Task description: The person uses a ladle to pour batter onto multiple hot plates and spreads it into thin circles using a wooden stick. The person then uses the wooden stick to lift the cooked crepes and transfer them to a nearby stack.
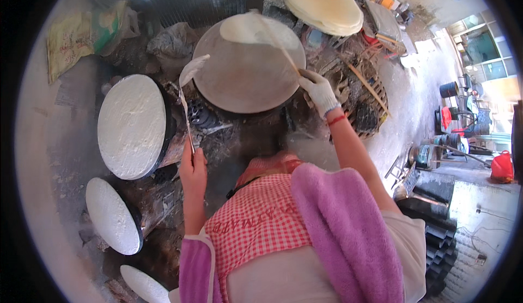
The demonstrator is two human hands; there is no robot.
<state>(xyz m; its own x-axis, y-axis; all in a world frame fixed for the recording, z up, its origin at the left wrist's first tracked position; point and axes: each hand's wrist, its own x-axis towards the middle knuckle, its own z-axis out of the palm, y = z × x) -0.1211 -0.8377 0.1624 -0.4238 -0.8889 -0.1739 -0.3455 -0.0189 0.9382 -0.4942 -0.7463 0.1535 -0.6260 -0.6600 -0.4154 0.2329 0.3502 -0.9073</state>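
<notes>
In front of me lies a large round griddle, with a patch of pale batter spread over its far part. My bare left hand is closed around the handle of a ladle. The ladle's bowl is coated in white batter and hangs by the griddle's left edge. My right hand wears a white glove and grips a thin wooden batter spreader. The spreader slants across the griddle, its far end at the batter and slightly blurred.
Beyond the griddle to the right sits a stack of thin round pancakes. On my left stand wide round containers of white batter. A wooden stick lies over clutter at right. Sacks rest at far left.
</notes>
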